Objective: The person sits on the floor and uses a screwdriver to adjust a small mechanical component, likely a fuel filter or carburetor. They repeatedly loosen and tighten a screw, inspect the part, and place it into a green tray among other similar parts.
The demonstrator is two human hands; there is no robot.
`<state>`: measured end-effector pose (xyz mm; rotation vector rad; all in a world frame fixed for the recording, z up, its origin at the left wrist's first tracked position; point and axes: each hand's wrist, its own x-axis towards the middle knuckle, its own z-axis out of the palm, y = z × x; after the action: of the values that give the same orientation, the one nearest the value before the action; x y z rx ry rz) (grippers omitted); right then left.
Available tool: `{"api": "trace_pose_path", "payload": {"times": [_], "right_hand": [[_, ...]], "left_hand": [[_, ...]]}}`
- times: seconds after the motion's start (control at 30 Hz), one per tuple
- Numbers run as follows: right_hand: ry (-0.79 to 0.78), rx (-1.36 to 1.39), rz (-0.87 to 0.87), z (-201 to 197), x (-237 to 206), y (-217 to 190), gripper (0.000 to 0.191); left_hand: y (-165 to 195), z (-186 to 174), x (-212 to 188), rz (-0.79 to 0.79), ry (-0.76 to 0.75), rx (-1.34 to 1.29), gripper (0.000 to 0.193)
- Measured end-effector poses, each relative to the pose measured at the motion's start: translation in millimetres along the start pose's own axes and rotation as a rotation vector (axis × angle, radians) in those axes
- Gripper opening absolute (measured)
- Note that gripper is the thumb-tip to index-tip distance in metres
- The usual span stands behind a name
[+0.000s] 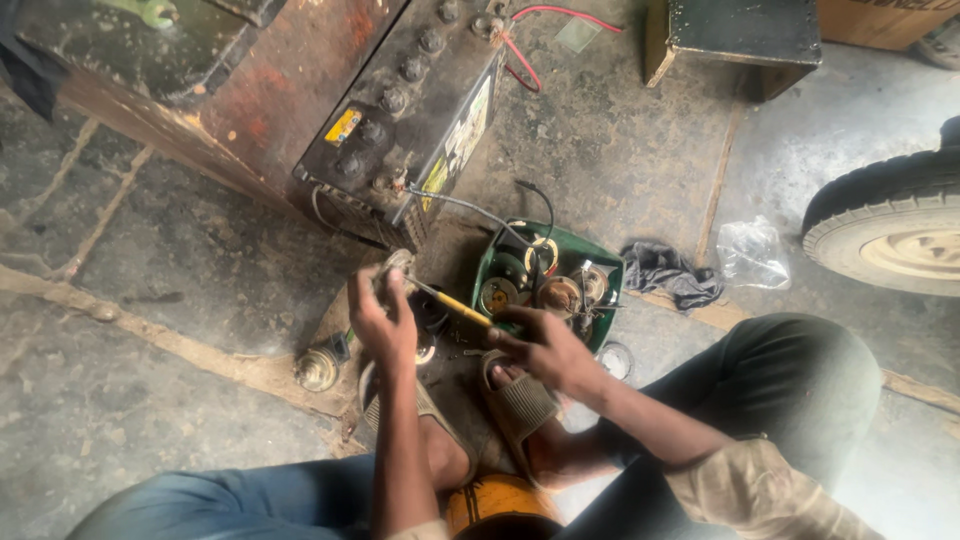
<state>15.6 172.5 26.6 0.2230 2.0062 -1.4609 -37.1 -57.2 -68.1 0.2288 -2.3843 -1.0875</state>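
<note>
Head view looks down on a stained concrete floor (150, 420) with a person squatting on it, knees at the lower corners. At about 11 o'clock from the hands stands the largest thing, a rusty metal box (250, 90), and against its right side a big black battery (410, 110) with a row of caps on top and red wires (520, 60) running off at 12 o'clock. At 3 o'clock, at the frame's edge, part of a vehicle tyre (890, 225) shows. At 1 o'clock from the hands lies a green tray (590, 252) holding round metal parts and a black cable; just to its right are a grey rag (670, 272) and a crumpled clear plastic bag (752, 252).

Left hand (385, 315) is raised near the picture's middle, its fingers closed around a small round metal part (398, 265) that sits at the fingertips. Right hand (545, 348) is at 3 o'clock from the left one, fingers narrowed onto the end of a yellow-handled screwdriver (462, 306), whose tip points up-left to the metal part. Below the hands are the person's sandalled feet (515, 400). At 8 o'clock from the left hand, a small round metal horn-like piece (317, 368) rests on the floor.
</note>
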Motion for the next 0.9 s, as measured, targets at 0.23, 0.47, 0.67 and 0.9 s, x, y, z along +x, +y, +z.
{"api": "trace_pose_path", "payload": {"times": [0.23, 0.47, 0.67, 0.9], "right_hand": [[0.041, -0.350, -0.370, -43.0, -20.1, -25.0, 0.038], [0.069, -0.539, -0.467, -55.5, -39.2, -46.1, 0.030], [0.098, -0.569, -0.612, -59.5, -40.8, -49.9, 0.029], [0.133, -0.659, -0.623, -57.9, -38.6, -45.5, 0.029]], "left_hand": [[27.1, -35.6, 13.7, -0.208, -0.344, -0.518, 0.039], [19.7, -34.6, 9.6, -0.488, -0.407, -0.625, 0.061], [3.5, -23.9, 3.5, -0.658, -0.402, -0.656, 0.093], [-0.9, -13.9, -7.0, -0.543, -0.374, -0.637, 0.075]]}}
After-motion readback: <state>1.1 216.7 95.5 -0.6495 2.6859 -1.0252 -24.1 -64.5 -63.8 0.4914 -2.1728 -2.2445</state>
